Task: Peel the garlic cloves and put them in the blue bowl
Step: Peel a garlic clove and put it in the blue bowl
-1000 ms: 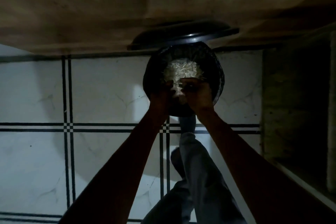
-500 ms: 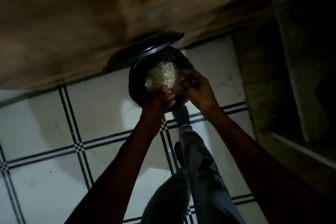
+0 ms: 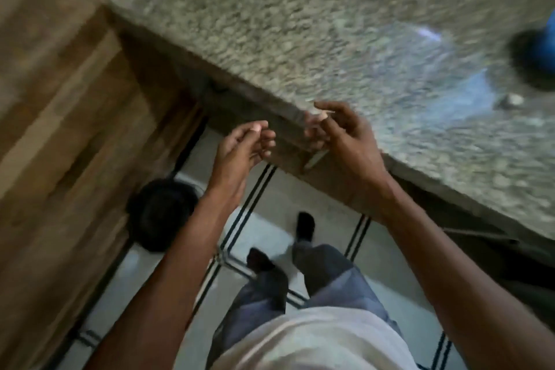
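Observation:
My left hand (image 3: 244, 146) hovers over the floor just in front of the counter edge, its fingers loosely curled and holding nothing. My right hand (image 3: 339, 132) is at the edge of the speckled granite counter (image 3: 300, 24) with curled fingers. A pale sliver (image 3: 313, 159) sticks out below those fingers; the blur hides whether it is peel or something else. The blue bowl (image 3: 543, 48) shows partly at the far right edge of the counter. A small pale lump, perhaps a garlic clove (image 3: 512, 99), lies on the counter in front of the bowl.
A black bin (image 3: 159, 213) stands on the tiled floor (image 3: 270, 237) at the lower left, beside a wooden cabinet front (image 3: 60, 129). My legs and feet are below the hands. The whole view is motion-blurred.
The view has swung up from the bin of peels to the counter. Both hands have left the bin and risen to the counter edge, now apart from each other.

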A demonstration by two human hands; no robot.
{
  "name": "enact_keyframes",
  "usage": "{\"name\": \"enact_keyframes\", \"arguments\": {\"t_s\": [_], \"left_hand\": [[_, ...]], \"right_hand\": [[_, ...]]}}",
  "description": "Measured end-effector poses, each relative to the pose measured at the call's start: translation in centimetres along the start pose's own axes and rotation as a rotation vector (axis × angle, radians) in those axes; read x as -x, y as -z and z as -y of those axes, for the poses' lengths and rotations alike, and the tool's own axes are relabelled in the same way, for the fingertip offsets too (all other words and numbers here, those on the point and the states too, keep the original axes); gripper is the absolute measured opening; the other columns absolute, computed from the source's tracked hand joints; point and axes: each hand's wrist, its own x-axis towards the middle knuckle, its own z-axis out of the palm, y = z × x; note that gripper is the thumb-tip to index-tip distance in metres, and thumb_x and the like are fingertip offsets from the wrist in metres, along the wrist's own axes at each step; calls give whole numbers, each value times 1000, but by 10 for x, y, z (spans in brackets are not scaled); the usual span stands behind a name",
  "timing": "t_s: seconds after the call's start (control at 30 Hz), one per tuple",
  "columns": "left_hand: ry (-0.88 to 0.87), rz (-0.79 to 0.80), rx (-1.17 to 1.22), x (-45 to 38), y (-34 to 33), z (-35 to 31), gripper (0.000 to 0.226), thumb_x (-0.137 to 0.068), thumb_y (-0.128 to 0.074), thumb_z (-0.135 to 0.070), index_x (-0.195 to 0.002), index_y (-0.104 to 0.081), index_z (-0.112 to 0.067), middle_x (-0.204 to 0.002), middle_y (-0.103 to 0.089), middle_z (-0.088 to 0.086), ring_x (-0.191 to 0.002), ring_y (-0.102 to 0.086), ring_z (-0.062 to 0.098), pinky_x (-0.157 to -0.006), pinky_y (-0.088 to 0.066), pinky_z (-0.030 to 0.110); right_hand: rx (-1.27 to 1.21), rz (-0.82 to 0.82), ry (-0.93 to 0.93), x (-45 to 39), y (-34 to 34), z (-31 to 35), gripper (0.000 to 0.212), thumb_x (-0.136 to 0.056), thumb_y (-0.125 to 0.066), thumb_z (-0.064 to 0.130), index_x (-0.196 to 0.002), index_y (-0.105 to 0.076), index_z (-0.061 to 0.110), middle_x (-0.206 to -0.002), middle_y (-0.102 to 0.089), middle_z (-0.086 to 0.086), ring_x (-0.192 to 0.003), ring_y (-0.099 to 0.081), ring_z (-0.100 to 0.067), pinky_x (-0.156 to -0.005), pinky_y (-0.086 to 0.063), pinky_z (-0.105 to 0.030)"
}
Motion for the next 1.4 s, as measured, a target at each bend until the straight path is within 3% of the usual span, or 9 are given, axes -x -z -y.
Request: {"name": "enact_keyframes", "arguments": {"t_s": [0.3, 0.43, 0.57, 0.63, 0.8, 0.97, 1.1, 1.3, 1.4], "left_hand": [[-21, 409, -358, -26, -264, 12, 15, -105, -54, -9, -102, -67, -15, -86, -73, 0, -72, -70, 8, -69, -55, 21], [-115, 429, -598, -49, -356, 54, 8, -101, -63, -6, -105, -68, -11, -85, -70, 2, -68, -66, 5, -67, -54, 26], [-292, 425, -910, -71, -420, 82, 26, -91, -75, -8, -116, -69, -9, -99, -68, 2, -82, -64, 7, -78, -57, 23], [-401, 431, -1071, -79, -437, 89, 36, -87, -78, -9, -121, -67, -7, -109, -63, 4, -91, -60, 10, -80, -48, 14], [-455, 414, -1205, -94, -451, 98, 45, -83, -81, -15, -125, -65, -12, -120, -57, 8, -109, -60, 22, -98, -52, 37], [-473, 437, -1142, -98, -464, 94, 51, -84, -84, -25, -128, -61, -15, -125, -56, 4, -108, -58, 14, -91, -50, 23], [-511, 528, -1155, -102, -480, 95, 52, -82, -87, -31, -126, -62, -19, -124, -52, -2, -100, -55, 2, -82, -44, 7], [-637, 631, -1199, -116, -483, 102, 27, -85, -82, -25, -107, -70, -15, -106, -59, -2, -90, -58, 10, -78, -55, 28], [-534, 560, -1066, -113, -480, 99, 19, -90, -79, -20, -107, -71, -16, -103, -69, -4, -88, -67, 9, -76, -60, 28]], "right_hand": [[-50, -577, 19, 51, 245, 2, 18, -106, -59, 13, -122, -67, 11, -102, -75, -9, -91, -77, -22, -75, -64, -34], [163, -752, -50, 54, 344, -37, 17, -101, -65, 13, -116, -73, 16, -98, -76, -2, -89, -76, -15, -74, -65, -34], [425, -771, -66, 32, 412, -62, 26, -97, -71, 20, -121, -76, 13, -105, -73, -4, -88, -71, -12, -81, -62, -35], [511, -739, -43, 15, 430, -62, 30, -96, -73, 22, -123, -75, 10, -109, -69, -11, -88, -69, -17, -83, -59, -32], [686, -620, 3, -25, 438, -74, 15, -96, -70, 11, -108, -75, 4, -102, -60, -12, -91, -60, -26, -79, -45, -30], [737, -624, 69, -24, 436, -67, 7, -98, -62, 4, -93, -65, 7, -96, -55, -7, -81, -55, -22, -71, -54, -45], [579, -760, 112, -39, 453, -23, 6, -99, -66, 7, -100, -72, 9, -97, -68, -5, -86, -65, -16, -77, -60, -32], [477, -798, 130, -86, 481, 31, 20, -95, -72, 13, -113, -78, 6, -105, -79, -6, -94, -73, -10, -89, -62, -30], [437, -814, 106, -73, 477, 24, 19, -96, -72, 13, -114, -78, 10, -106, -78, -1, -89, -70, -1, -84, -60, -17]]}}
